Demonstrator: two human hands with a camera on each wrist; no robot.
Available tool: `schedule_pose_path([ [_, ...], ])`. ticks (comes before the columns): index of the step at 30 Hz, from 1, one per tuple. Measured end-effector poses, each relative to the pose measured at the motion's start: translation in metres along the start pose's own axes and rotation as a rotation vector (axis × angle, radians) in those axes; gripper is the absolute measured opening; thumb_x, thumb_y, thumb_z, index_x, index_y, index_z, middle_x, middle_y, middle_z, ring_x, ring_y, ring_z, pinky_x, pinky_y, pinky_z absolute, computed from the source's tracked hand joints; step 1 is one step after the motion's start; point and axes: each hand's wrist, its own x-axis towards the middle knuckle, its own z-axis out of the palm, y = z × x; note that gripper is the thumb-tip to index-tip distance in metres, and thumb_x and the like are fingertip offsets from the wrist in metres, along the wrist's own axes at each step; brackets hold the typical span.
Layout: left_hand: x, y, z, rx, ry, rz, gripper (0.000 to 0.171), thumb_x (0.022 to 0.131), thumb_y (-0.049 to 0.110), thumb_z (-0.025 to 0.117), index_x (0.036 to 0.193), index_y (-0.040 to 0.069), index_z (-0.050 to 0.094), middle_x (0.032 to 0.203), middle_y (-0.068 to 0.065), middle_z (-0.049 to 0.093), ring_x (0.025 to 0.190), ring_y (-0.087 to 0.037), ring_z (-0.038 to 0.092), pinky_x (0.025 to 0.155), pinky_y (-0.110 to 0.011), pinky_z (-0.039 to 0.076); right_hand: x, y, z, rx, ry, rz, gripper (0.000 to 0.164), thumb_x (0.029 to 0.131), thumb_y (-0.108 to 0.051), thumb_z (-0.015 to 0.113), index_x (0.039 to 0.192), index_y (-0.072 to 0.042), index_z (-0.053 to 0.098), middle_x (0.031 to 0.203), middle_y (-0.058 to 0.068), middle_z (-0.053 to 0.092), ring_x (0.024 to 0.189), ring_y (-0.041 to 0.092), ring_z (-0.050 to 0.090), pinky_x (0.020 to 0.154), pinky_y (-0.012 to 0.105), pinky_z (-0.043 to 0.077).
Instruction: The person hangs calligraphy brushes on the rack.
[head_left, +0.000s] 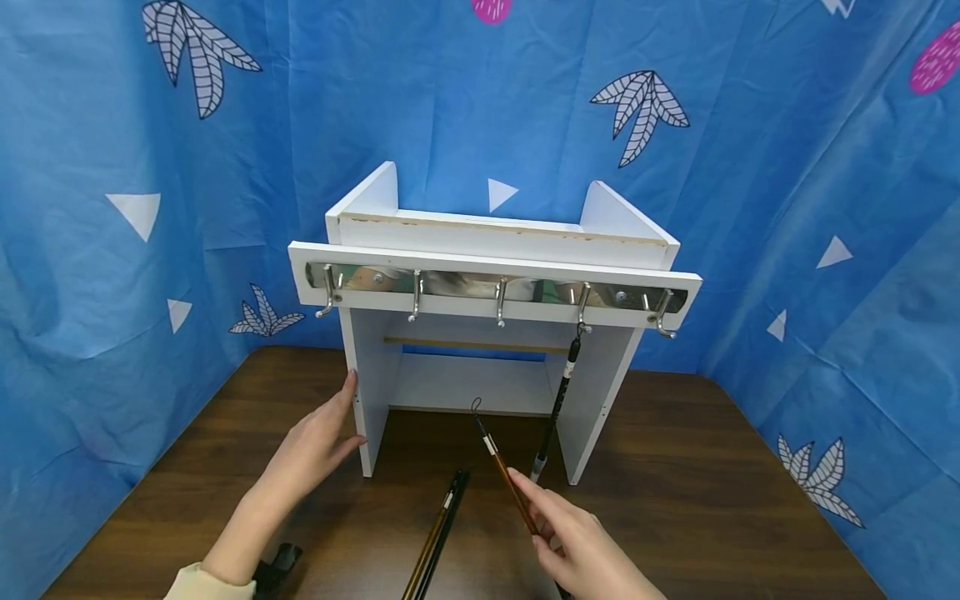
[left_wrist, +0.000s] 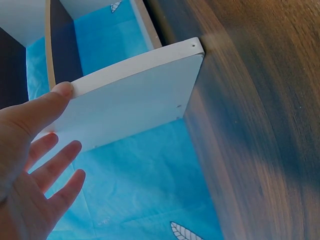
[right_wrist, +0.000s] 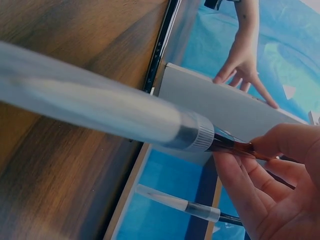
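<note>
My right hand [head_left: 573,537] pinches a brown-handled calligraphy brush [head_left: 501,462] between thumb and fingers. Its thin cord loop points up toward the rack, and a clear cap [right_wrist: 145,117] covers its bristle end. A black calligraphy brush [head_left: 558,408] hangs by its loop from the fourth hook from the left, also capped at the bottom. My left hand [head_left: 318,442] touches the left side panel [left_wrist: 135,105] of the white rack [head_left: 502,236], thumb on its front edge and the other fingers spread along the outer side.
Several metal hooks line the mirrored strip on the rack's front rail [head_left: 442,257]. Brushes [head_left: 435,542] lie together on the brown wooden table [head_left: 697,500] in front of the rack. A patterned blue cloth [head_left: 480,100] stands behind and at both sides.
</note>
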Motion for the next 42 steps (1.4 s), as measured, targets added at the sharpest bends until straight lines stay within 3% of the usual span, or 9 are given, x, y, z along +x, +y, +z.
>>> schedule_pose_path([
  [12,0.0004,0.0008,0.0005,0.001,0.020,0.011,0.108,0.065,0.008,0.078,0.144,0.011,0.005,0.130,-0.024,0.041,0.107,-0.034,0.051,0.080,-0.044,0.047,-0.0014,-0.0021,-0.0007,0.010,0.031,-0.003,0.077,0.077,0.012,0.054,0.141,-0.016,0.023,0.088,-0.006,0.050,0.070,-0.001,0.049,0.053,0.015,0.047],
  [26,-0.0005,0.0003,0.0005,-0.015,-0.013,-0.012,0.106,0.068,0.008,0.076,0.144,0.012,0.003,0.132,-0.023,0.038,0.110,-0.034,0.049,0.083,-0.045,0.045,-0.0032,-0.0020,0.0013,0.030,0.074,-0.061,0.076,0.076,0.015,0.053,0.141,-0.013,0.024,0.089,-0.006,0.050,0.070,0.000,0.050,0.051,0.015,0.047],
  [37,-0.0003,0.0013,-0.0012,-0.004,0.009,0.012,0.107,0.066,0.008,0.077,0.144,0.011,0.004,0.131,-0.023,0.040,0.109,-0.033,0.051,0.083,-0.044,0.046,-0.0032,-0.0032,0.0015,0.044,0.118,-0.082,0.072,0.074,0.019,0.053,0.138,-0.001,0.026,0.089,-0.002,0.051,0.067,0.010,0.053,0.049,0.018,0.048],
  [42,-0.0009,0.0009,-0.0006,-0.004,0.011,0.013,0.107,0.066,0.008,0.077,0.144,0.011,0.004,0.131,-0.023,0.041,0.109,-0.033,0.051,0.083,-0.044,0.046,-0.0044,-0.0061,-0.0001,0.058,0.118,-0.057,0.073,0.077,0.017,0.053,0.140,-0.007,0.025,0.090,-0.003,0.051,0.070,0.008,0.053,0.050,0.018,0.049],
])
